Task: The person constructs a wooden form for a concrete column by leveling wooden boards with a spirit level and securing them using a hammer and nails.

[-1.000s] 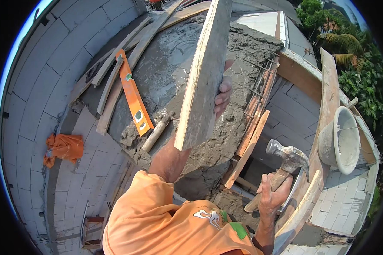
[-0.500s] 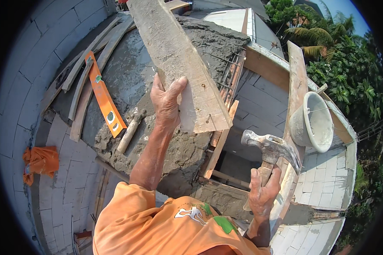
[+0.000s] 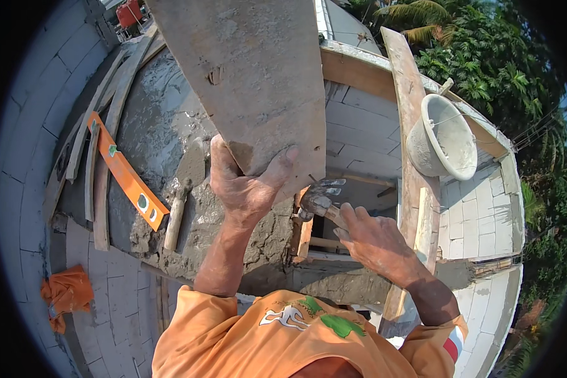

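A broad wooden plank (image 3: 258, 82), dusted with cement, rises in front of me. My left hand (image 3: 249, 183) is closed around its lower end, thumb across the face. A nail (image 3: 312, 178) sticks out near the plank's lower right corner. My right hand (image 3: 375, 238) grips a claw hammer (image 3: 319, 200) by its wooden handle, with the hammer's head right beside that nail; whether they touch I cannot tell. To the left, on wet mortar (image 3: 164, 113), lie an orange spirit level (image 3: 129, 179) and a wooden-handled tool (image 3: 174, 220), its far end smeared with mortar.
Several long wooden strips (image 3: 116, 107) lie along the block wall (image 3: 38, 120) at left, above an orange cloth (image 3: 68, 293). At right, a cement-coated bucket (image 3: 440, 140) stands by a long board (image 3: 409, 113). An opening (image 3: 359, 195) lies beyond the hammer.
The hammer has swung left and down to the plank's nail end, its head turned. My left hand has lowered slightly, and the plank stands more upright. The view has shifted.
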A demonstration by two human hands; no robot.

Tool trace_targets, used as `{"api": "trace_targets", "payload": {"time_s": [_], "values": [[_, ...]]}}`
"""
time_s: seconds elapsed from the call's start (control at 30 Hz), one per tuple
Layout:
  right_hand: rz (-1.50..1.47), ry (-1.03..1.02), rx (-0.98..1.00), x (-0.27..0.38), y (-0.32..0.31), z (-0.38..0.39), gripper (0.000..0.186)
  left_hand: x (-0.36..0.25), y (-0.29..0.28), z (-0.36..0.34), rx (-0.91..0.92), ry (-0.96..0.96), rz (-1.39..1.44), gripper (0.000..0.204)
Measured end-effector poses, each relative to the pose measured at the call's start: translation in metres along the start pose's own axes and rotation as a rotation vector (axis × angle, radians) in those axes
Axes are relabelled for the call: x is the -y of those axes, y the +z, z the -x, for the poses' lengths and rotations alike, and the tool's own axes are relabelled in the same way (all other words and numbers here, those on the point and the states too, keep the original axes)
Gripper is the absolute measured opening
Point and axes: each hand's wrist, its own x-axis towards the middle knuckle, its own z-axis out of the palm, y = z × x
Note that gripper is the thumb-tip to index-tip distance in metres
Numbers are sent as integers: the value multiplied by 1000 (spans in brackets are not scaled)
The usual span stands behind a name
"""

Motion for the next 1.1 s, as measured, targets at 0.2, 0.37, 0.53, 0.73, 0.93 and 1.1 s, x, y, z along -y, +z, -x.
{"api": "trace_targets", "payload": {"time_s": [0.2,0.37,0.53,0.73,0.93,1.1], "values": [[254,-232,-122,-3,-4,-4,42,-6,9,2,5,104,43,49],[329,-221,-157,-8,-4,-6,42,-7,15,4,-11,108,36,48],[482,-202,-154,-7,-5,-12,39,-6,12,14,116,224,-175,40],[490,-144,-245,-9,-4,-12,34,3,17,15,71,233,-103,41],[537,-189,-291,-6,-19,-2,38,16,-10,8,248,-388,710,83],[626,-198,-218,-3,-23,-2,49,33,-6,-16,386,-503,1015,123]]}}
